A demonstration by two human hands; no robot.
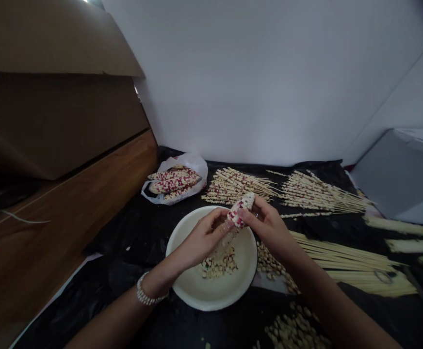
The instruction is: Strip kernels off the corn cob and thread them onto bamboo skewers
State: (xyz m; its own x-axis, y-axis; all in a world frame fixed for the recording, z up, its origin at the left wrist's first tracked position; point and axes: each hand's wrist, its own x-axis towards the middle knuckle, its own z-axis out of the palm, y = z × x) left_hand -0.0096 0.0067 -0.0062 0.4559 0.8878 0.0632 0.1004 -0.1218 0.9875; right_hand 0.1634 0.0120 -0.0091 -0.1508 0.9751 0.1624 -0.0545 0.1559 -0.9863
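You hold a corn cob (pixel 242 209) above the far right part of a round, white bowl (pixel 246 278), whose wall is smooth and has a thin rim. Your left hand (pixel 209 230) pinches the lower end of the cob with thumb and fingers, and your right hand (pixel 268 220) grips it from the other side, thumb pressed on its surface. The cob is tilted and bumpy, cream with magenta grains, and paler at its upper end. On the bottom of the bowl lie loose kernels (pixel 220 265), small and hard-looking; just under your hands some pale bits are blurred. Around your left wrist is a beaded bracelet (pixel 146 292). The bowl stands on a wrinkled, black plastic sheet (pixel 124 230). Behind it, to the left, an open, thin white bag (pixel 199 167) contains whole speckled cobs (pixel 175 183). To the right of this bag are two fans of thin sticks threaded with kernels (pixel 308 191), knobby like strings of beads. Nearer to your right forearm lie straight, smooth bare sticks (pixel 342 254), and beyond them rough, pale cylinders (pixel 402 226). More rounded kernels are in a heap (pixel 293 329) near the bottom edge.
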